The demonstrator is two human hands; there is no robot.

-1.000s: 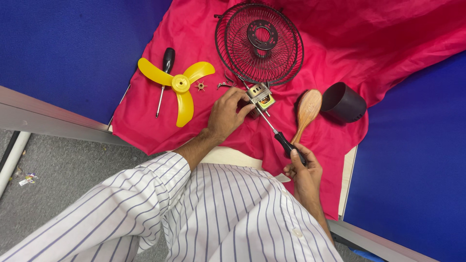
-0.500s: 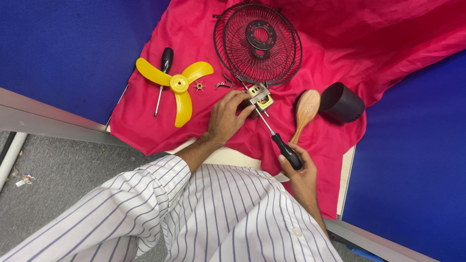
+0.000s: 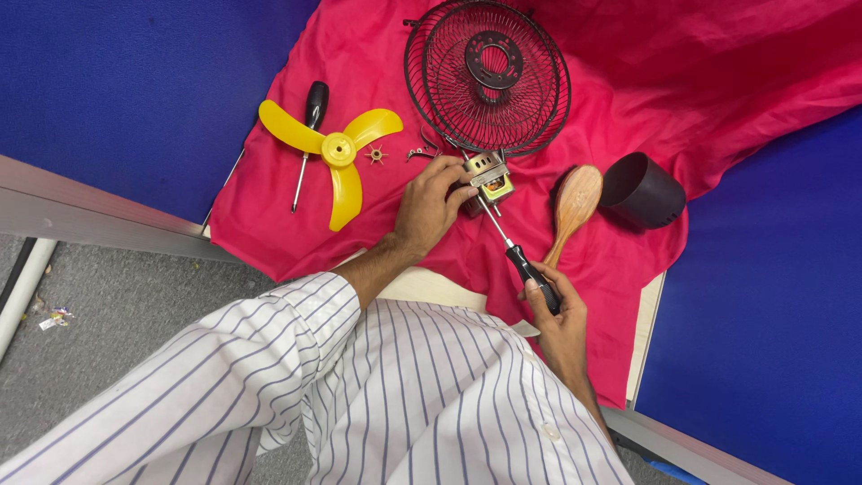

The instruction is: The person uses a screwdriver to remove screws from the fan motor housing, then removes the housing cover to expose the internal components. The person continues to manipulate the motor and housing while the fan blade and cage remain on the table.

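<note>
My left hand (image 3: 433, 205) grips a small metal fan motor (image 3: 488, 175) on the pink cloth (image 3: 628, 108), just below the black wire fan guard (image 3: 489, 76). My right hand (image 3: 555, 310) is closed on the black handle of a screwdriver (image 3: 516, 253), whose shaft slants up-left with its tip at the motor. Both sleeves are white with thin stripes.
A yellow three-blade fan propeller (image 3: 334, 153) lies at the left with a second black-handled screwdriver (image 3: 305, 144) under it. Small metal parts (image 3: 377, 155) sit beside it. A wooden brush (image 3: 571, 208) and a black cylindrical cap (image 3: 641, 190) lie at the right. Blue surface (image 3: 135, 90) surrounds the cloth.
My right hand with the screwdriver has shifted slightly, with the tip still at the motor. My left hand stays on the motor.
</note>
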